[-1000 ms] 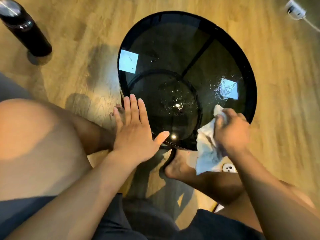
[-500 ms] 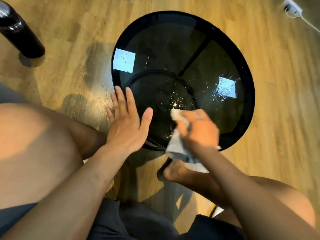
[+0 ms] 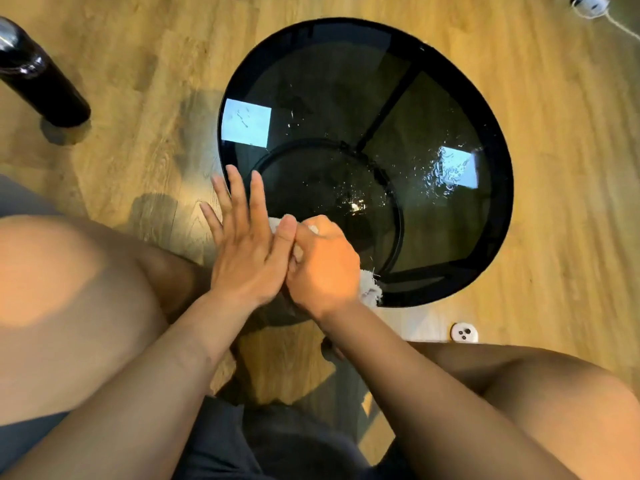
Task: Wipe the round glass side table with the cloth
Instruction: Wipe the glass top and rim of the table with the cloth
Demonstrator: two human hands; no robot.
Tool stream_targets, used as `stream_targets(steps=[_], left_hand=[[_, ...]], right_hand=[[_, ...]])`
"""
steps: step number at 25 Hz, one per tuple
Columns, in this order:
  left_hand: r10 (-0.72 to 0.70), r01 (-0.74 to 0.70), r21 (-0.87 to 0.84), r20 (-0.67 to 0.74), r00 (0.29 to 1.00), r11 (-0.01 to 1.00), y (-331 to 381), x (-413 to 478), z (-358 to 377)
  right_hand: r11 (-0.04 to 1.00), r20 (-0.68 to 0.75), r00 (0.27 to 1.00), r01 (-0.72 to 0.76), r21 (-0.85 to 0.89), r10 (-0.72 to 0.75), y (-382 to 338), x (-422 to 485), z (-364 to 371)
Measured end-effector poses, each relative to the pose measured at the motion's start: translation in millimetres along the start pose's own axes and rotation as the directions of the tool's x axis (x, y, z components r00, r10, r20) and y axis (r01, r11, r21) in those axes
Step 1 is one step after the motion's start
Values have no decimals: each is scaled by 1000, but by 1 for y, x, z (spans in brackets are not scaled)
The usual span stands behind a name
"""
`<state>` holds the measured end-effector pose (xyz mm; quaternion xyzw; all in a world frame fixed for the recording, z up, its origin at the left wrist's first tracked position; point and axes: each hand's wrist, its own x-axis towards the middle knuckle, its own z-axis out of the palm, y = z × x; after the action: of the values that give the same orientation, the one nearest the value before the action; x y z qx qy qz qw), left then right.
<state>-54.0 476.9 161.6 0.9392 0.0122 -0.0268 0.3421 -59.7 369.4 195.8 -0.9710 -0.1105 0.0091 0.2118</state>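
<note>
1. The tabletop (image 3: pixel 502 188) is a round dark glass disc with a black rim, standing on a wood floor (image 3: pixel 138 46). Both hands sit at its near-left edge.
2. The right hand (image 3: pixel 322 268) is at the near rim, its grip curled tight round the cloth (image 3: pixel 371 291). A frayed white corner sticks out past the heel of the hand, right at the rim, and another scrap shows by the knuckles.
3. The fist hides most of the cloth, so it is hard to tell how much presses on the glass; probably only a small wad.
4. The left hand (image 3: pixel 246 251) lies flat across the left rim, its grip spread and fingers straight. The outer fingers reach past the edge over the floor, and the thumb touches the right hand's knuckles.
5. Water beads glint at the centre of the glass and on its right side. The far half and the right side lie open beyond the hands.
6. A dark bottle (image 3: pixel 41 81) stands on the floor, well apart to the far left.
7. A white plug (image 3: pixel 464 332) lies on the floor near the near-right rim.
8. Bare knees flank the arms, and the left one is close to the tabletop's left edge.
</note>
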Motion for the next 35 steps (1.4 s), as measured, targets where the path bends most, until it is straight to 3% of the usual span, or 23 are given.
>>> stream_targets(steps=[2,3,5,7,9,11,13,16,18,20,23,25,27,29,31,32,35], left_hand=[[92,-94,54,37,995,994,4,-2,5],[116,-121,93,56,992,988,6,-3,8],[109,-116,171,50,993,978,10,-5,14],[120,-126,243,39,992,962,11,-7,16],[136,-140,289,36,990,947,11,-5,16],[129,-137,293,46,991,946,15,-2,14],[100,-101,213,16,995,972,20,1,12],[-36,18,-187,-95,995,982,23,12,2],[-68,15,-322,-156,985,947,23,19,0],[-10,-41,-294,-170,985,955,24,18,3],[35,-61,-202,-132,991,978,22,11,10],[81,-96,-159,-93,992,983,21,7,6],[136,-151,-158,-99,986,976,27,3,0],[185,-195,-215,-62,981,957,42,-4,-4],[264,-227,-358,58,963,906,62,-16,-2],[298,-224,-434,109,948,873,71,-22,-1],[290,-42,-639,288,913,768,83,-32,-2]], right_hand=[[996,23,998,53,-71,-51,36,0,-11],[992,-7,1000,-2,-127,1,67,-1,-24],[936,-110,970,-236,-261,214,141,2,-60],[795,-166,853,-522,-308,495,212,8,-107],[715,-179,772,-633,-297,610,232,14,-131],[745,-202,806,-592,-306,557,195,15,-113],[848,-170,902,-431,-309,397,127,8,-65],[977,-18,994,-112,-182,111,22,-4,-13],[997,44,998,38,-71,-35,20,-1,-13],[995,60,997,47,-89,-42,61,-2,-32],[919,-65,970,-242,-311,234,158,2,-73],[767,-144,855,-512,-387,498,212,10,-108],[685,-148,724,-688,-240,674,231,17,-135],[674,-168,654,-723,149,738,215,14,-142],[654,-174,679,-556,513,713,175,0,-135],[593,-97,722,-475,650,685,151,-11,-128],[235,263,830,-418,878,491,101,-46,-110]])
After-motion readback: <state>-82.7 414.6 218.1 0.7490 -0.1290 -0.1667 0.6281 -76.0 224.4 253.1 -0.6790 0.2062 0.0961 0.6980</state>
